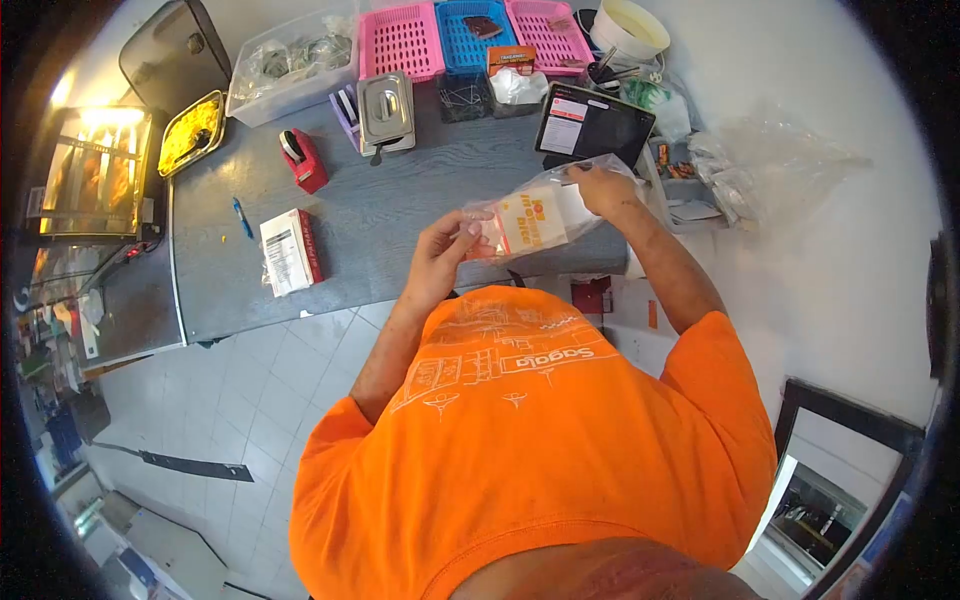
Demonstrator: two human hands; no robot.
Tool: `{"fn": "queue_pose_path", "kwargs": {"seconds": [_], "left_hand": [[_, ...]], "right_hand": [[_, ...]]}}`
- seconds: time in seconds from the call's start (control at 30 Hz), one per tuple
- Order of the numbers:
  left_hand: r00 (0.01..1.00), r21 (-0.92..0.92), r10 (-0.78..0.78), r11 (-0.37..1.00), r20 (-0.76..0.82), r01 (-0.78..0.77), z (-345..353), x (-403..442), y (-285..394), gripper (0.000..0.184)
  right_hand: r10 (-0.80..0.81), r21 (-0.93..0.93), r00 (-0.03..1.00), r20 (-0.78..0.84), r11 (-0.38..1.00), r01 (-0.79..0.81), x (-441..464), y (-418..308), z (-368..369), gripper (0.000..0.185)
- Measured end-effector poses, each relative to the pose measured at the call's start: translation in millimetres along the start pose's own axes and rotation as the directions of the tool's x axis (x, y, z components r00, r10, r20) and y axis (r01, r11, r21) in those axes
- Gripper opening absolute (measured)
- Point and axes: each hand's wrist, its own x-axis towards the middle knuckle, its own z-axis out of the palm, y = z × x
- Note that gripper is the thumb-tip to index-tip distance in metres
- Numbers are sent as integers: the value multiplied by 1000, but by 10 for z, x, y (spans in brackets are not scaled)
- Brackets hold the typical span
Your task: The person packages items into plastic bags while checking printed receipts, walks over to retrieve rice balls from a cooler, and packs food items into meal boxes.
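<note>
Over at nine o'clock from the plastic bag [530, 222], a lit glass case [95, 180] glows beyond the worktop [375, 215]; between nine and ten, there's the tray of yellow food [188, 130]. Coming in along nine o'clock, a blue pen [242, 217]; just below that line, a red-and-white carton [286, 252], with the red tape dispenser [308, 168] above it. Ten o'clock, the lidded steel container [386, 110]!

And here's the left hand [445, 250], fingers closed on the bag's left end, thumb on top. The bag itself, clear with orange and yellow print, stretches between both hands at the worktop's near edge; whether it touches the surface, I can't tell. At one o'clock a tablet [597, 122] stands, screen lit, and at two the right hand [605, 190] has its fingers gripping the bag's other end. Further out, towards three, crumpled clear plastic [755, 165] lies by the wall.
</note>
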Motion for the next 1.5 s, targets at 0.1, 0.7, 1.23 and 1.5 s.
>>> {"fn": "queue_pose_path", "kwargs": {"seconds": [0.1,0.7,1.23,1.5], "left_hand": [[999,-19,20,1000,48,-19,-15,19,-22,25],[999,-82,-20,996,50,24,-421,41,102,27],[984,179,-17,983,-180,50,-691,36,638,26],[963,215,23,976,-270,37,-734,-1,674,22]], "right_hand": [[5,-84,1000,-23,996,-7,176,55,184,23],[-381,666,907,-181,631,398,-246,-1150,-231,34],[-19,811,981,-192,560,170,-132,-545,-984,13],[-41,8,972,-230,999,44,2304,125,-994,22]]}}
